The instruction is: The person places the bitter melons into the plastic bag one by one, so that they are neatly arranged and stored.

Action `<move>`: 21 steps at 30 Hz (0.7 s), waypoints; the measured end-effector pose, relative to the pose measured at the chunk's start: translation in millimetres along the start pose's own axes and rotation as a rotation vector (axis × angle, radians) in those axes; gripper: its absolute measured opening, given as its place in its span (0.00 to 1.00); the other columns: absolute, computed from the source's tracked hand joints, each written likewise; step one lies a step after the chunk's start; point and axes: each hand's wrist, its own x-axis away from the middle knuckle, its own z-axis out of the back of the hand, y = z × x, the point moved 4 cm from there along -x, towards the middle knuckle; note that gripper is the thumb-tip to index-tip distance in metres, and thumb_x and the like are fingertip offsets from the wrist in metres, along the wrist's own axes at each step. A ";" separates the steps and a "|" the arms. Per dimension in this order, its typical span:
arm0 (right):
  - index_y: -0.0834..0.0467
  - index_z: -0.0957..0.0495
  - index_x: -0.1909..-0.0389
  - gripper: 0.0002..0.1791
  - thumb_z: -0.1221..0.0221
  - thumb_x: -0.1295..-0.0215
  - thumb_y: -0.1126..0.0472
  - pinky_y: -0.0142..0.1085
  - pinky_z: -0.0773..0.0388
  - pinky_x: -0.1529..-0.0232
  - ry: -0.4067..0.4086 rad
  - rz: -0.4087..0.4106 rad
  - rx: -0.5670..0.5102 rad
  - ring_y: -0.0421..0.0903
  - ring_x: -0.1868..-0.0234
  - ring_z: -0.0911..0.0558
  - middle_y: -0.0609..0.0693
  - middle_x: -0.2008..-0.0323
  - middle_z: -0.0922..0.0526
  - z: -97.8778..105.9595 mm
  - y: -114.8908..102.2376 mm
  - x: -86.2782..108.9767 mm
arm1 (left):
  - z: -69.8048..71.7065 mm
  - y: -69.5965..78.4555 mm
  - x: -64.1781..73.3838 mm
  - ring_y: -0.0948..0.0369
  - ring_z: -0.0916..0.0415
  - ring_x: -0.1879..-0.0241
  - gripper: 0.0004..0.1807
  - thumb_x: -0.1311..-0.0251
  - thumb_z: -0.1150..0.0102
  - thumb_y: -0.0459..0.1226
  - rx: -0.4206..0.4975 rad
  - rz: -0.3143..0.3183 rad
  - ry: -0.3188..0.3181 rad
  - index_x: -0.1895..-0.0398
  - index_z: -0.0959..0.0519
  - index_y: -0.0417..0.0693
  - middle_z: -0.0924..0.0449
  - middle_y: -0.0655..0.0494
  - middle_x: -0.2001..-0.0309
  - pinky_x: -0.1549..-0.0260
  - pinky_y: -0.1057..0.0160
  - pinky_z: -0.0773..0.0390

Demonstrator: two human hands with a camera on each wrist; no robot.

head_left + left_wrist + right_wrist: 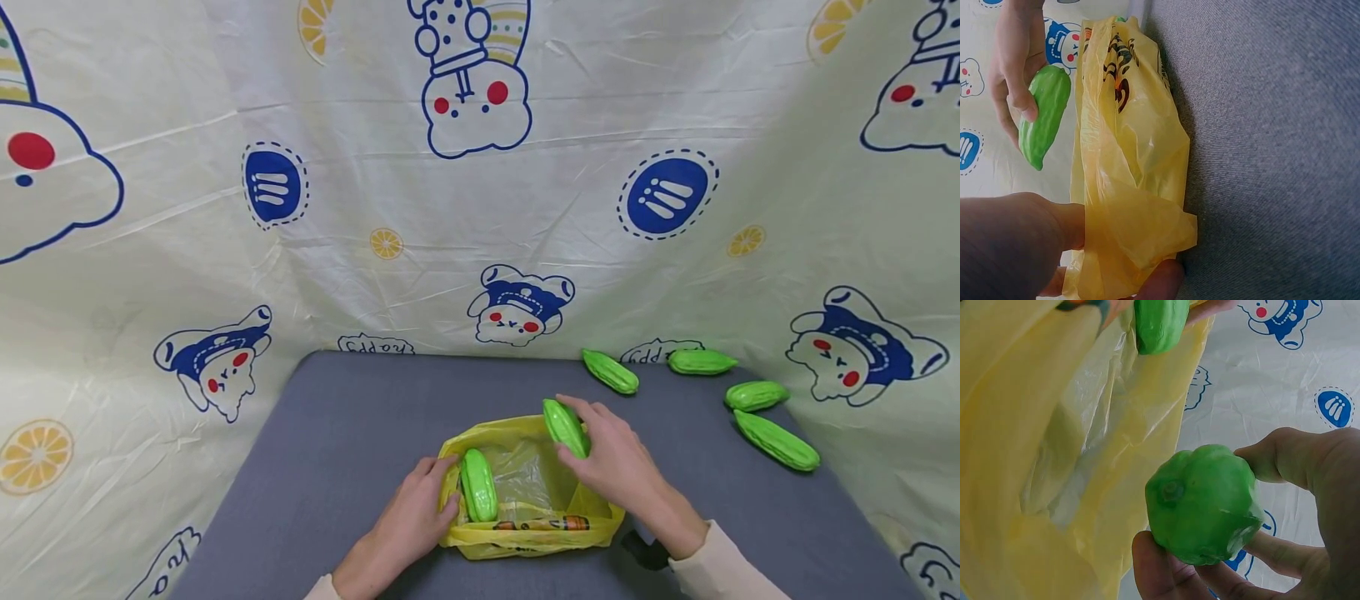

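A yellow plastic bag [540, 542] stands on the table with its mouth spread upward. Its left edge is gripped by my left hand [411, 504], with fingers on both sides of the film in the left wrist view. One green ridged gourd [478, 486] lies inside the bag at the left, close to those fingers. Above the bag's right back rim, my right hand [618, 454] holds another green ridged gourd [566, 427] between thumb and fingers. The right wrist view shows this held gourd [1204, 503] end-on, beside the bag's film [1141, 469].
Several more green gourds lie at the table's back right, among them one [611, 372] near the back edge and one [776, 440] by the right edge. A dark object [645, 550] sits under my right wrist. A printed sheet [360, 192] hangs behind the grey table [337, 433].
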 end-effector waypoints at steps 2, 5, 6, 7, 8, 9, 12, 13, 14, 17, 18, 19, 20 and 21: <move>0.51 0.25 0.13 0.42 0.24 0.27 0.57 0.37 0.24 0.65 -0.004 0.000 -0.006 0.46 0.61 0.22 0.60 0.43 0.12 -1.8 -0.5 0.0 | 0.0 0.5 -0.1 0.37 0.10 0.40 0.30 0.24 0.27 0.33 -0.001 -0.001 0.001 0.21 0.20 0.37 0.16 0.32 0.34 0.47 0.38 0.08; 0.51 0.25 0.14 0.42 0.24 0.26 0.57 0.36 0.24 0.65 -0.011 0.005 -0.013 0.46 0.61 0.22 0.60 0.43 0.12 -4.4 -1.9 0.0 | -0.2 0.8 -0.3 0.37 0.10 0.39 0.30 0.24 0.27 0.33 0.001 -0.005 0.001 0.21 0.20 0.37 0.16 0.31 0.34 0.46 0.38 0.08; 0.51 0.24 0.14 0.42 0.24 0.26 0.57 0.36 0.24 0.65 -0.012 0.006 -0.014 0.46 0.61 0.22 0.60 0.43 0.12 -5.3 -2.3 -0.1 | -0.2 0.9 -0.2 0.37 0.10 0.39 0.30 0.24 0.27 0.33 0.001 -0.007 0.001 0.21 0.20 0.37 0.16 0.31 0.33 0.46 0.38 0.08; 0.51 0.24 0.14 0.41 0.24 0.26 0.57 0.36 0.25 0.65 -0.013 0.008 -0.017 0.45 0.61 0.22 0.60 0.43 0.12 -5.8 -2.9 0.0 | -0.1 1.1 -0.1 0.37 0.10 0.39 0.30 0.24 0.27 0.33 0.001 -0.010 0.001 0.21 0.20 0.37 0.16 0.31 0.33 0.47 0.38 0.08; 0.51 0.24 0.14 0.41 0.24 0.26 0.57 0.36 0.25 0.66 -0.015 0.010 -0.020 0.45 0.61 0.22 0.60 0.44 0.12 -6.2 -3.7 0.3 | -0.1 1.2 0.0 0.37 0.10 0.40 0.31 0.24 0.27 0.33 0.001 -0.013 0.000 0.21 0.20 0.37 0.16 0.31 0.33 0.47 0.39 0.08; 0.51 0.24 0.14 0.41 0.24 0.26 0.57 0.36 0.25 0.66 -0.016 0.013 -0.021 0.45 0.61 0.22 0.59 0.44 0.12 -6.6 -4.1 0.4 | -0.2 1.4 0.2 0.37 0.10 0.39 0.31 0.25 0.27 0.33 -0.003 -0.018 0.002 0.21 0.20 0.37 0.16 0.31 0.33 0.47 0.39 0.08; 0.52 0.24 0.14 0.41 0.25 0.26 0.57 0.36 0.24 0.65 -0.019 0.021 -0.030 0.45 0.60 0.22 0.59 0.44 0.12 -7.6 -6.1 0.8 | 0.1 2.3 0.7 0.38 0.10 0.40 0.32 0.26 0.26 0.33 -0.011 -0.030 0.007 0.21 0.20 0.36 0.16 0.32 0.34 0.46 0.38 0.08; 0.52 0.24 0.14 0.41 0.25 0.26 0.57 0.36 0.24 0.65 -0.023 0.023 -0.034 0.45 0.60 0.22 0.59 0.44 0.12 -8.0 -6.9 1.0 | 0.2 2.7 0.9 0.38 0.10 0.40 0.32 0.27 0.26 0.33 -0.014 -0.032 0.007 0.21 0.20 0.36 0.16 0.32 0.34 0.46 0.38 0.08; 0.52 0.24 0.14 0.41 0.25 0.26 0.57 0.36 0.24 0.64 -0.027 0.024 -0.037 0.45 0.60 0.22 0.59 0.44 0.12 -8.5 -7.5 1.1 | 0.3 3.1 0.9 0.38 0.10 0.40 0.33 0.27 0.26 0.33 -0.017 -0.034 0.007 0.21 0.20 0.36 0.16 0.32 0.34 0.45 0.38 0.08; 0.53 0.24 0.14 0.41 0.25 0.26 0.58 0.36 0.24 0.65 -0.045 0.023 -0.049 0.45 0.61 0.22 0.59 0.45 0.13 -11.0 -9.5 1.3 | 0.3 4.1 1.0 0.38 0.10 0.39 0.34 0.28 0.26 0.33 -0.020 -0.031 -0.006 0.20 0.21 0.36 0.17 0.31 0.33 0.45 0.38 0.08; 0.53 0.24 0.14 0.41 0.25 0.26 0.58 0.36 0.24 0.65 -0.052 0.020 -0.056 0.44 0.61 0.23 0.58 0.46 0.13 -12.0 -10.2 1.4 | 0.3 4.5 1.0 0.37 0.11 0.39 0.35 0.28 0.26 0.33 -0.020 -0.030 -0.012 0.20 0.22 0.35 0.17 0.31 0.32 0.45 0.37 0.08; 0.53 0.25 0.14 0.41 0.25 0.26 0.58 0.35 0.24 0.66 -0.057 0.018 -0.059 0.44 0.62 0.23 0.58 0.47 0.13 -13.2 -10.6 1.4 | 0.4 5.0 0.9 0.37 0.11 0.38 0.35 0.28 0.26 0.33 -0.020 -0.028 -0.018 0.19 0.22 0.35 0.18 0.30 0.31 0.45 0.37 0.08; 0.53 0.25 0.14 0.41 0.25 0.26 0.58 0.35 0.24 0.66 -0.062 0.016 -0.062 0.44 0.62 0.23 0.58 0.47 0.13 -14.3 -11.1 1.3 | 0.5 5.5 0.8 0.37 0.11 0.38 0.36 0.29 0.26 0.33 -0.020 -0.027 -0.024 0.19 0.23 0.35 0.18 0.30 0.31 0.45 0.37 0.08; 0.54 0.25 0.14 0.41 0.25 0.27 0.58 0.34 0.24 0.67 -0.067 0.014 -0.067 0.44 0.62 0.23 0.57 0.48 0.13 -15.4 -11.7 1.4 | 0.5 5.9 0.7 0.36 0.11 0.38 0.36 0.29 0.26 0.33 -0.021 -0.026 -0.029 0.18 0.23 0.34 0.18 0.30 0.30 0.45 0.37 0.08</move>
